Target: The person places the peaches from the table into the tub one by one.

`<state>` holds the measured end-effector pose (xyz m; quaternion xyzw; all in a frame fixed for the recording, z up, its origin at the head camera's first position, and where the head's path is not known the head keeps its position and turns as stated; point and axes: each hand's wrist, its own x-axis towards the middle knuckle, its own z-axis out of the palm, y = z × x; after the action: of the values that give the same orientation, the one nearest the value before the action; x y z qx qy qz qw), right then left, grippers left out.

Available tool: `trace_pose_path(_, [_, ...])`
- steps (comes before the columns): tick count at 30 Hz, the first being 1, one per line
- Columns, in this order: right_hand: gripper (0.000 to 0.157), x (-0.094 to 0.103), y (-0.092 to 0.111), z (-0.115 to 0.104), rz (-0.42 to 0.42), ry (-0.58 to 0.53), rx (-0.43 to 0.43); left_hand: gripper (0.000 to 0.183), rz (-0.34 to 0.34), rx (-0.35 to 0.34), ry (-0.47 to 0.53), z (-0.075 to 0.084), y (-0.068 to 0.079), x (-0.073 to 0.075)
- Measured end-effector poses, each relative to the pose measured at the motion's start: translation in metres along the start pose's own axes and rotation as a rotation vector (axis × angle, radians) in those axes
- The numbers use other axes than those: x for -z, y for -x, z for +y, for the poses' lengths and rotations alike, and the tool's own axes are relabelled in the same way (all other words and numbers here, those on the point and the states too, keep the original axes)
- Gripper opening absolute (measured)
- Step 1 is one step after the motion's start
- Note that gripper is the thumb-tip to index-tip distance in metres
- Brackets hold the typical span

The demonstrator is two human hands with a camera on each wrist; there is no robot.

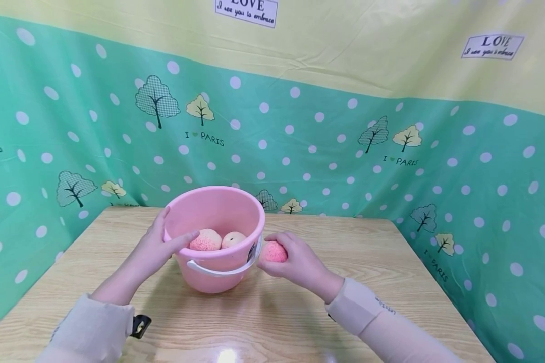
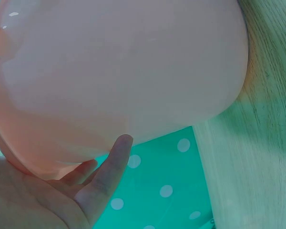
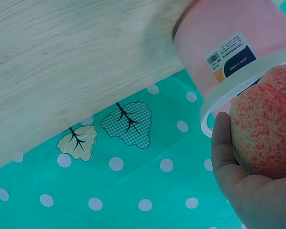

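A pink plastic bucket (image 1: pixel 206 283) stands on the wooden table, its white handle (image 1: pixel 218 274) hanging down on the near side. Inside it lie two peaches, one speckled pink (image 1: pixel 206 242) and one paler (image 1: pixel 232 239). My left hand (image 1: pixel 161 242) grips the bucket's left rim, thumb over the near edge. In the left wrist view its fingers lie along the bucket's outer wall (image 2: pixel 124 71). Just right of the bucket, my right hand (image 1: pixel 297 262) holds another peach (image 3: pixel 267 129), red-speckled and partly covered by the fingers, close to the handle.
The wooden table (image 1: pixel 345 302) extends to both sides of the bucket. Behind it hangs a green and yellow cloth (image 1: pixel 318 166) with dots and printed trees. A label (image 3: pixel 231 55) is stuck on the bucket's right side.
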<state>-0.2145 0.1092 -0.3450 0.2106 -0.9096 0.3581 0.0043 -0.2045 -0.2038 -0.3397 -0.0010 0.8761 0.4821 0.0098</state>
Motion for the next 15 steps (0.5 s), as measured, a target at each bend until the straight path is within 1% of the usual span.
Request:
trace_pose_path(3, [0.056,0.0016,0.0005,-0.0017,0.0,-0.007,-0.009,0.112,0.0,0.002,-0.003,0.0,-0.0004,-0.0001])
trace_pose_path(9, [0.053,0.0052,0.0015,-0.0055,0.012,-0.012,-0.027,0.112,0.001,-0.002,0.001,0.0,-0.0004,0.0])
trace_pose_path(15, [0.052,0.0098,0.001,-0.0091,0.038,-0.027,-0.026,0.111,0.0,0.002,-0.004,0.0008,0.0004,-0.0003])
